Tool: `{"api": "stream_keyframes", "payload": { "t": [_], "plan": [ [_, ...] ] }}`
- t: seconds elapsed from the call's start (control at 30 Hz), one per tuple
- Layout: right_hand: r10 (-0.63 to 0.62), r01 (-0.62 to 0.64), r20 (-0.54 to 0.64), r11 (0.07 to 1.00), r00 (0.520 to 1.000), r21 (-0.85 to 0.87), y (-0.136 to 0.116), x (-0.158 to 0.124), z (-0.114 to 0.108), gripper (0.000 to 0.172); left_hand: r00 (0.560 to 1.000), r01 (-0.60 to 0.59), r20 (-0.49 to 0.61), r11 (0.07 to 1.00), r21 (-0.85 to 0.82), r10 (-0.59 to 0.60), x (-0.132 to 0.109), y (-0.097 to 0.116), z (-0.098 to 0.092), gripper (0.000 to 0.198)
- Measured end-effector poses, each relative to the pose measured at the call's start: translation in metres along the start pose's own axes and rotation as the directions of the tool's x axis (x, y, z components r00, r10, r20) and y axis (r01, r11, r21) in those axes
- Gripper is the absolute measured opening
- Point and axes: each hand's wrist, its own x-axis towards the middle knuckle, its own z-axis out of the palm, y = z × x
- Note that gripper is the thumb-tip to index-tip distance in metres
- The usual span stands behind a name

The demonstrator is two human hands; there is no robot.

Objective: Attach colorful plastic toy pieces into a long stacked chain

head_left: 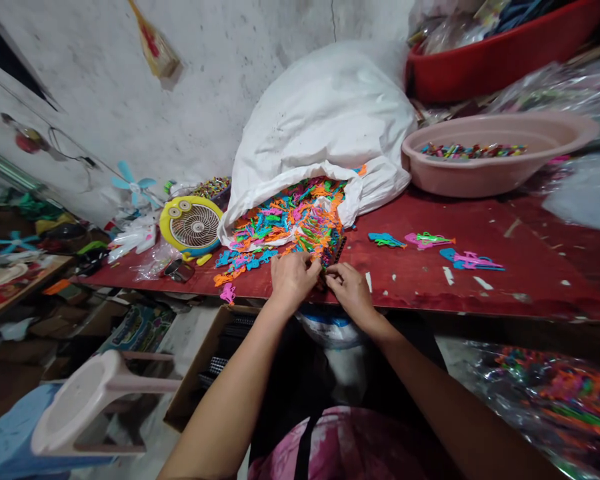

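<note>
Both my hands meet at the front edge of the red table (480, 293). My left hand (293, 280) and my right hand (349, 288) have their fingers curled and pinched around a dark strip (333, 257) studded with small coloured pieces. Just behind them a heap of bright plastic toy parts (290, 220) in orange, blue, pink and green spills from an open white sack (325, 113). A few loose parts (430, 240) lie on the table to the right of my hands.
A pink basin (495, 150) with coloured pieces sits at the back right, a red tub (505, 47) above it. A yellow mini fan (193, 227) stands left of the sack. An open cardboard box (205, 367) and pink stool (90, 393) are below the table.
</note>
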Motion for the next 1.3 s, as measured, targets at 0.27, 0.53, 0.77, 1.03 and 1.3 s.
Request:
{"api": "stream_keyframes", "payload": {
  "t": [0.27, 0.53, 0.77, 1.03, 1.3],
  "plan": [
    [-0.034, 0.028, -0.031, 0.981, 0.999, -0.190, 0.008, 0.000, 0.017, 0.010, 0.999, -0.034, 0.016, 0.999, 0.002, 0.034, -0.001, 0.001, 0.001, 0.034],
    [-0.023, 0.027, 0.022, 0.988, 0.999, -0.154, 0.005, 0.000, 0.016, 0.011, 0.982, -0.081, -0.185, 0.961, -0.266, 0.032, -0.003, -0.024, 0.018, 0.026],
    [-0.047, 0.072, 0.062, 0.863, 0.997, -0.500, -0.005, 0.005, 0.017, 0.017, 0.989, -0.119, -0.110, 0.978, -0.172, 0.101, -0.003, -0.029, 0.016, 0.024],
    [-0.113, 0.238, 0.236, 0.751, 0.965, -0.615, -0.007, 0.018, 0.012, 0.014, 0.991, -0.133, -0.040, 0.985, -0.107, 0.129, 0.003, -0.031, 0.012, 0.037],
    [-0.091, 0.238, 0.276, 0.791, 0.957, -0.564, -0.007, 0.017, 0.011, 0.015, 0.993, -0.101, -0.056, 0.995, -0.021, 0.100, 0.003, -0.028, 0.017, 0.032]
  ]
}}
